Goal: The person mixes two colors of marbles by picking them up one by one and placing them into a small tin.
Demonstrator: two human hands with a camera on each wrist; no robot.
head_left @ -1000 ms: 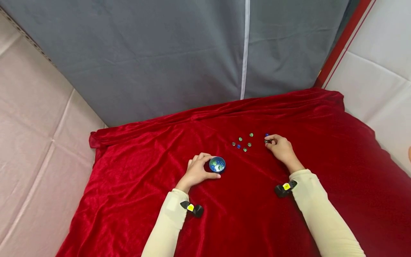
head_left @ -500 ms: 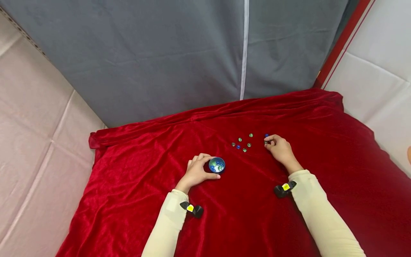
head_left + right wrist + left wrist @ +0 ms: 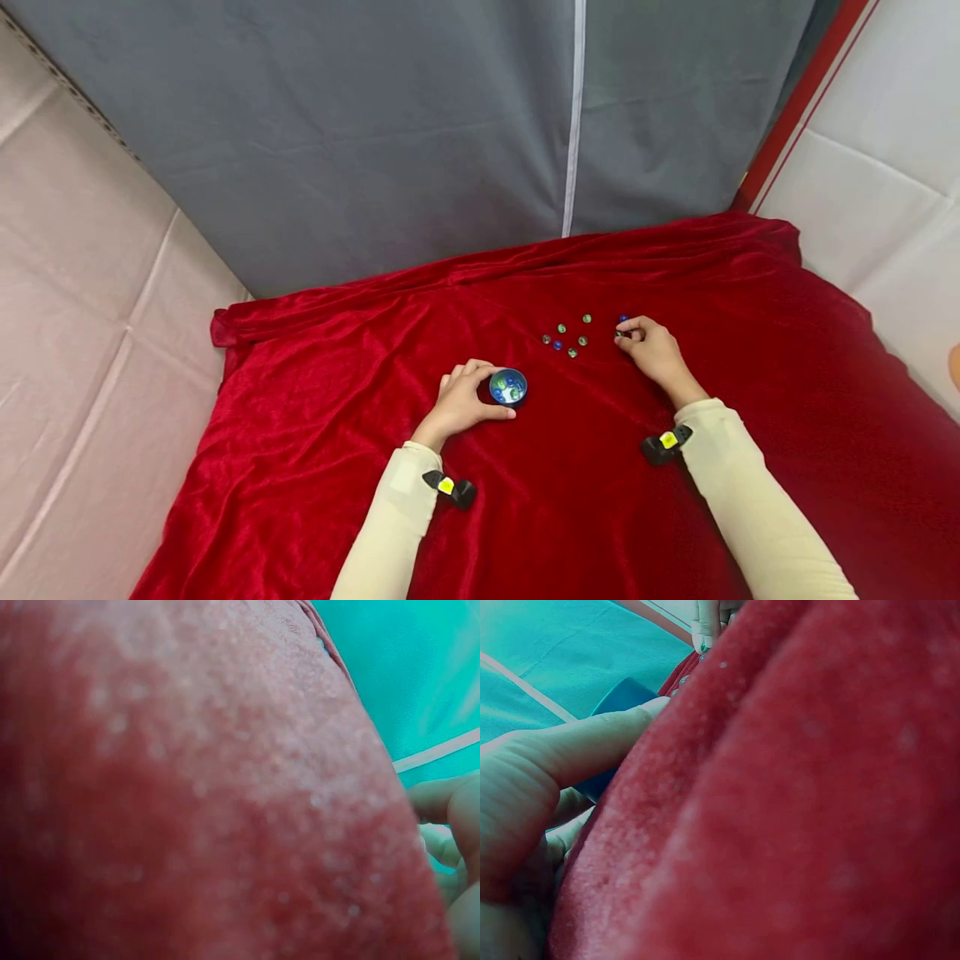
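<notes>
My left hand (image 3: 459, 402) grips the side of a small round blue cup (image 3: 526, 388), thumb on the near side and fingers on the far side. Inside the cup lie several blue and green marbles (image 3: 514, 395). Further right, my right hand (image 3: 654, 350) pinches a dark green glass marble (image 3: 618, 334) between thumb and forefinger, low over the red cloth. Just behind that forefinger sits a blue marble (image 3: 623, 317). In the left wrist view, the thumb lies along the blue cup (image 3: 626, 694). The right wrist view is mostly cloth, with the right hand (image 3: 457, 825) at its edge.
Between the hands, several loose marbles are scattered on the cloth, among them a green marble (image 3: 587, 318) and a blue marble (image 3: 557, 345). Red velvet cloth (image 3: 555, 500) covers the table in folds. A grey curtain (image 3: 375, 150) hangs behind it.
The right hand has shifted very slightly left with the pinched marble. My left hand and the cup stay in place; the head view has tilted a touch.
</notes>
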